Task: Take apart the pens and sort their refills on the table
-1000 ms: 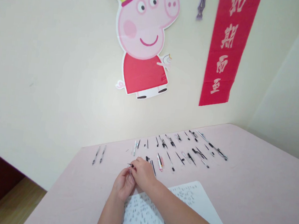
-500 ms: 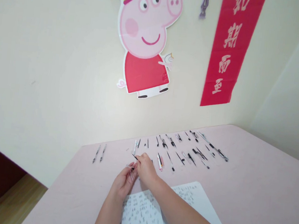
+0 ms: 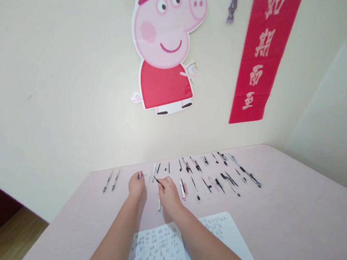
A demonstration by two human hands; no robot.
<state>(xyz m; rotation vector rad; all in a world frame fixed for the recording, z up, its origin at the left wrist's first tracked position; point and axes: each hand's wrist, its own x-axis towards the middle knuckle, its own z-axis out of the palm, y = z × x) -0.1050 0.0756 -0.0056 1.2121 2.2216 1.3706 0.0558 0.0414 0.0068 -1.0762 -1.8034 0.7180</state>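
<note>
My left hand [image 3: 136,185] reaches forward over the pink table [image 3: 290,225], its fingertips closed by a tiny pen part [image 3: 144,175] that I cannot make out. My right hand [image 3: 169,193] is pinched on a thin dark pen refill [image 3: 156,180] that points up and to the left. A clear pen barrel [image 3: 159,204] lies on the table between my two wrists. Several taken-apart pen pieces [image 3: 218,177] are laid in a row across the far side of the table.
Two whole pens [image 3: 111,180] lie side by side at the table's far left. A white sheet with handwriting [image 3: 180,246] lies under my forearms. The wall behind carries a cartoon pig cutout [image 3: 165,46] and a red banner [image 3: 260,56]. The table's left edge drops to a wooden floor [image 3: 4,236].
My left hand has let go of the clear barrel, which now lies on the table, and has moved forward and left. My right hand stays put, still pinching the refill.
</note>
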